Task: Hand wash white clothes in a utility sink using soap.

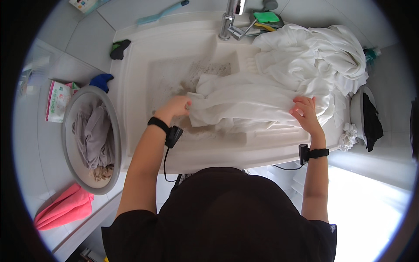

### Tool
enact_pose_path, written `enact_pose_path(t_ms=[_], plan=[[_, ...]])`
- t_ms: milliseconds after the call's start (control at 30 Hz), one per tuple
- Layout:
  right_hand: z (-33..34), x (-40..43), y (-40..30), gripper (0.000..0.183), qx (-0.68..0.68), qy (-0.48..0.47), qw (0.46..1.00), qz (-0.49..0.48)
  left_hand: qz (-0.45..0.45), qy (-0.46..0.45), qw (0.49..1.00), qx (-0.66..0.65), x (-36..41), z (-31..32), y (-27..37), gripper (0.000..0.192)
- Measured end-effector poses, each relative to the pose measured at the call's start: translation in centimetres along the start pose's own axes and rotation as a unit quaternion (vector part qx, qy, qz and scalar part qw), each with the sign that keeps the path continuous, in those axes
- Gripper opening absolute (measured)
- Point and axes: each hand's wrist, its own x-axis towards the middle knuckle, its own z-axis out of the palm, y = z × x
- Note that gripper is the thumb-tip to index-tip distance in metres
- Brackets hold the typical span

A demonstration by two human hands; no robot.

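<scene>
A large white cloth stretches across the pale laundry sink, from the basin on the left to a crumpled heap on the right. At the cloth's left end, my left hand grips the edge with curled fingers. My right hand is on the same cloth near the heap, thumb and forefinger pinched together on a fold and the other fingers raised. Between the hands the fabric lies in long, fairly straight folds. Grey-brown dirty water or grit shows on the basin floor around the cloth. Part of the basin is hidden under it.
A chrome faucet rises at the back, beside a green sponge. A blue brush lies behind the sink. Left stands an oval basin of grey clothes, near a pink cloth. A bowl with black cloth sits right.
</scene>
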Motion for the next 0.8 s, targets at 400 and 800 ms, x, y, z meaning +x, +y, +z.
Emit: enact_pose_path(t_ms=[400, 800], plan=[[3.9, -0.1, -2.1, 0.074, -0.155, 0.067, 0.985, 0.04, -0.024, -0.042, 0.997, 0.059, 6.1, 4.8, 1.2, 0.042], [3.6, 2.1, -4.3, 0.112, -0.275, 0.001, 0.959, 0.073, 0.065, -0.001, 0.998, 0.01, 5.0, -0.5, 3.2, 0.114]])
